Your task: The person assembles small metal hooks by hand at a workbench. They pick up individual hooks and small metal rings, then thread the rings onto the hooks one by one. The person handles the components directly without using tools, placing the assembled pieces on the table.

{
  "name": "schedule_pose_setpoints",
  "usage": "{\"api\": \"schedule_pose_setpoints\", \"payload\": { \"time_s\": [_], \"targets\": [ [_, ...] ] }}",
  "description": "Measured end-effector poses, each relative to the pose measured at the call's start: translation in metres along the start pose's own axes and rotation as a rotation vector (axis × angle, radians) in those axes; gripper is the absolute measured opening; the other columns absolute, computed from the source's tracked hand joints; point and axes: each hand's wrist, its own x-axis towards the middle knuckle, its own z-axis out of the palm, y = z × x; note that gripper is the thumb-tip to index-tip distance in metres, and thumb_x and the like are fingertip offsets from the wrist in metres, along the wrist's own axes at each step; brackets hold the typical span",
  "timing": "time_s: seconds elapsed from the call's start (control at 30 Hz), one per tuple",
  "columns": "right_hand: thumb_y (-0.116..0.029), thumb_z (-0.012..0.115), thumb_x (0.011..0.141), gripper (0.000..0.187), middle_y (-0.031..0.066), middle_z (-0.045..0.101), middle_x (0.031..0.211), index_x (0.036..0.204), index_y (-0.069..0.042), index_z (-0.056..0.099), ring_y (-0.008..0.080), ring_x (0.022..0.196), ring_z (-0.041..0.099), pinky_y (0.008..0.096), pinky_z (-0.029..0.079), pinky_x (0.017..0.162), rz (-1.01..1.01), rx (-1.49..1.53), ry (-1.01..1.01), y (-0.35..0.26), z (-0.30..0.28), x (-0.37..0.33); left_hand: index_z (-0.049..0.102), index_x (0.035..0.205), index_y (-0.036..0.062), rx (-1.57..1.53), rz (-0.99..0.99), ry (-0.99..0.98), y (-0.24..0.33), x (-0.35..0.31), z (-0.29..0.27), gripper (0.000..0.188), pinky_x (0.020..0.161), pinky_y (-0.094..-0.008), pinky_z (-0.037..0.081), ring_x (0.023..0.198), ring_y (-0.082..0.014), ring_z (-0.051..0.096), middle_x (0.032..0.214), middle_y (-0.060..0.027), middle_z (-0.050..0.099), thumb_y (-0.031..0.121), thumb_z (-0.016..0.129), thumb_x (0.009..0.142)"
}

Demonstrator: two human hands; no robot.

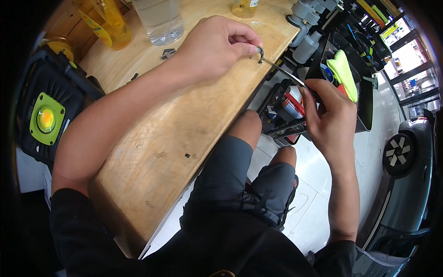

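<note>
Our left hand (219,48): thumb and fingertips pinching a small dark curved piece (262,52) | our right hand (333,117): fingers curled, gripping a thin metal tool (286,72), tip at the piece, contact unclear | wooden workbench (170,124) below our left hand | clear container (162,23) of liquid to that hand's left

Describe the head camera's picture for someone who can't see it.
A person's left hand pinches a small dark piece at a wooden table while the right hand points a thin metal tool toward it. A car stands at right.
</note>
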Motion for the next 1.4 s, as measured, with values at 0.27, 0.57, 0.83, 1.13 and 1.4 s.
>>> {"api": "schedule_pose_setpoints", "payload": {
  "time_s": [0.27,0.57,0.83,1.13,1.4],
  "targets": [
    [-0.009,0.07,0.089,0.008,0.0119,0.071,0.087,0.096,-0.004,0.07,0.0312,0.072,0.07,0.0369,0.055,0.065,0.028,0.018,0.0,-0.001,0.008,0.003,0.076,0.109,0.0023,0.004,0.007,0.002,0.0,0.0,-0.001,0.019,0.078,-0.0241,0.052,0.083,-0.007,0.066,0.093,-0.002,0.075,0.012,0.074,0.093],
    [-0.01,0.07,0.089,0.01,0.0138,0.071,0.085,0.096,-0.003,0.07,0.0322,0.074,0.07,0.0369,0.055,0.067,0.042,0.023,-0.035,0.0,0.011,0.005,0.076,0.108,0.0025,0.03,0.028,0.008,0.0,-0.001,-0.001,0.019,0.078,-0.024,0.052,0.083,-0.0073,0.066,0.092,-0.0023,0.075,0.014,0.074,0.093],
    [-0.009,0.07,0.09,0.009,0.0144,0.071,0.085,0.096,-0.003,0.07,0.0323,0.074,0.07,0.0367,0.055,0.068,0.059,0.038,-0.054,0.002,0.007,0.002,0.076,0.107,0.002,-0.029,0.023,-0.005,-0.004,0.001,-0.001,0.019,0.079,-0.0237,0.052,0.083,-0.0069,0.066,0.092,-0.002,0.075,0.013,0.075,0.092],
    [-0.008,0.07,0.089,0.009,0.0154,0.071,0.084,0.095,-0.001,0.07,0.0327,0.073,0.07,0.0372,0.055,0.068,0.089,0.034,-0.062,-0.002,0.002,0.001,0.076,0.107,0.0021,0.002,0.019,0.016,-0.002,0.0,0.0,0.019,0.077,-0.0234,0.052,0.082,-0.0061,0.065,0.091,-0.0017,0.075,0.013,0.075,0.092],
    [-0.007,0.07,0.088,0.008,0.0153,0.07,0.082,0.094,-0.002,0.07,0.0328,0.07,0.07,0.0371,0.055,0.066,0.093,0.039,-0.05,-0.003,0.004,-0.002,0.076,0.108,0.0023,0.025,0.029,0.021,-0.001,-0.001,0.0,0.019,0.078,-0.0233,0.052,0.083,-0.0066,0.066,0.091,-0.002,0.075,0.013,0.075,0.092]
  ]
}}
